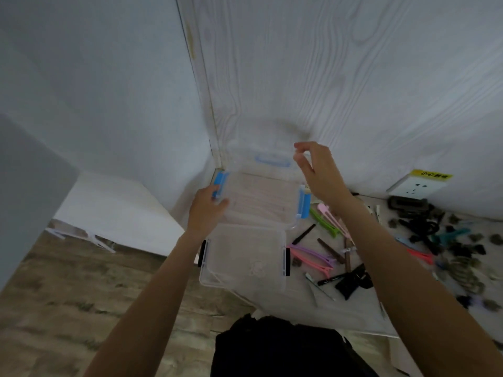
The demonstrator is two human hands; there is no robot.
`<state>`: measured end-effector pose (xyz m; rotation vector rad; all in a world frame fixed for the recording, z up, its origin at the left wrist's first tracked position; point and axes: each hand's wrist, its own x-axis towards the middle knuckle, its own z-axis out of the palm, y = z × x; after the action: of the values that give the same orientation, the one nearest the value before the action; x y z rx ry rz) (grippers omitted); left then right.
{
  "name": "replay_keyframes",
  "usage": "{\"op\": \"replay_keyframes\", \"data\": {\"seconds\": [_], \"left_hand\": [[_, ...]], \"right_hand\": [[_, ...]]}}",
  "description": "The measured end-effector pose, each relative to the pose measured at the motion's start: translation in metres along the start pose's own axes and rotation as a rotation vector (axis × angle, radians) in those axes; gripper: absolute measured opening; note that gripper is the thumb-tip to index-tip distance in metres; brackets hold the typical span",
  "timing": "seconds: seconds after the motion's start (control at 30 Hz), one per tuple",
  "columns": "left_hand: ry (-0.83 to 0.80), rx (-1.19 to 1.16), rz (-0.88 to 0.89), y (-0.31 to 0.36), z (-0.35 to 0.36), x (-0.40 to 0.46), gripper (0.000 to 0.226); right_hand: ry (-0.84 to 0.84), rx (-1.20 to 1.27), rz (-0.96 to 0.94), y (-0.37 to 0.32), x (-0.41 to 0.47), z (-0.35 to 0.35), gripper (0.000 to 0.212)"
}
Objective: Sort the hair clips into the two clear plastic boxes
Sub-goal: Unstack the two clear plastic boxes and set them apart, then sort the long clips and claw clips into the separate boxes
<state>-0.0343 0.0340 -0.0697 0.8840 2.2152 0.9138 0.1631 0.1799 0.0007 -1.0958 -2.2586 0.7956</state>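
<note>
Two clear plastic boxes sit at the table's left end. The far box [261, 198] has blue latches, and its clear lid [268, 156] is lifted up behind it. My left hand [207, 206] grips the far box's left side at the blue latch. My right hand [315, 170] pinches the lid's upper right corner. The near box [245, 257] has black latches and is closed. Hair clips [313, 255] in pink, purple, green and brown lie loose on the table to the right of both boxes.
Further right lies a heap of dark clips and hair ties [424, 227], with a teal clip [449, 235] and a red one [419, 255]. A white wall socket [413, 186] sits at the wall. The table's left edge is just beside the boxes; wooden floor [81, 295] lies below.
</note>
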Motion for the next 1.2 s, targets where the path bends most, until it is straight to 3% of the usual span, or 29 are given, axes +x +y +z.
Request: {"op": "replay_keyframes", "data": {"seconds": [0.17,0.33,0.5,0.63,0.77,0.93,1.03,1.2], "left_hand": [[0.105,0.248,0.211,-0.004,-0.005,-0.008,0.047],[-0.001,0.255,0.230,0.001,-0.009,-0.015,0.069],[-0.071,0.311,0.215,-0.001,-0.010,-0.013,0.088],[-0.037,0.346,0.189,0.002,-0.014,-0.007,0.091],[0.008,0.349,0.216,0.005,-0.013,-0.011,0.080],[0.154,0.252,0.435,0.031,0.003,-0.033,0.055],[0.114,0.077,0.575,0.065,0.029,-0.055,0.047],[-0.114,-0.046,0.823,0.096,0.106,-0.119,0.038]], "right_hand": [[0.046,0.067,0.091,0.003,0.024,0.021,0.022],[0.233,0.014,0.342,0.015,-0.025,0.025,0.038],[-0.060,0.180,0.564,0.028,-0.072,0.045,0.053],[-0.109,0.181,0.574,0.028,-0.061,0.060,0.050],[-0.125,0.169,0.579,0.027,-0.052,0.057,0.050],[-0.042,0.273,0.538,0.022,-0.066,0.038,0.050],[0.095,0.287,0.461,0.023,-0.098,0.013,0.043],[0.253,-0.056,0.374,0.057,-0.190,-0.017,0.045]]}}
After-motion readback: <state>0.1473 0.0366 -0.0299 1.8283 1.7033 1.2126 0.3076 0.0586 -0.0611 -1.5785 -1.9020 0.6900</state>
